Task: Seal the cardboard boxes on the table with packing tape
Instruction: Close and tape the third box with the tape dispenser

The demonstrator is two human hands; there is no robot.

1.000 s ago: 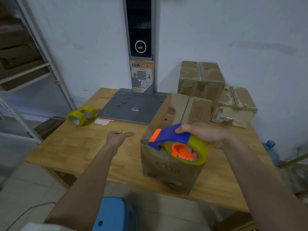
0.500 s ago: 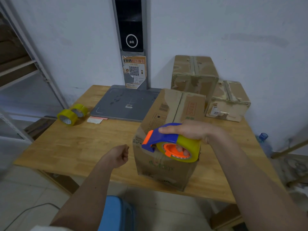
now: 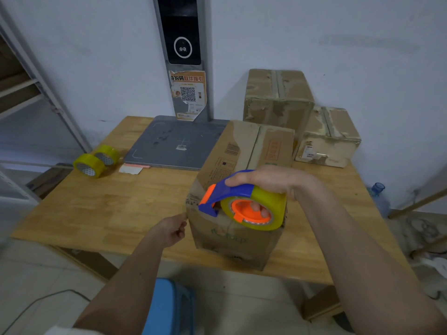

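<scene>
A blue and orange tape dispenser (image 3: 226, 193) is carrying a yellowish roll (image 3: 268, 211). Brown cardboard boxes (image 3: 242, 170) are sitting on a light wood table (image 3: 108, 204). Far left, two yellow tape rolls (image 3: 95, 160) are lying beside a grey scale (image 3: 176, 143). A blue stool (image 3: 169, 308) is showing near.
</scene>
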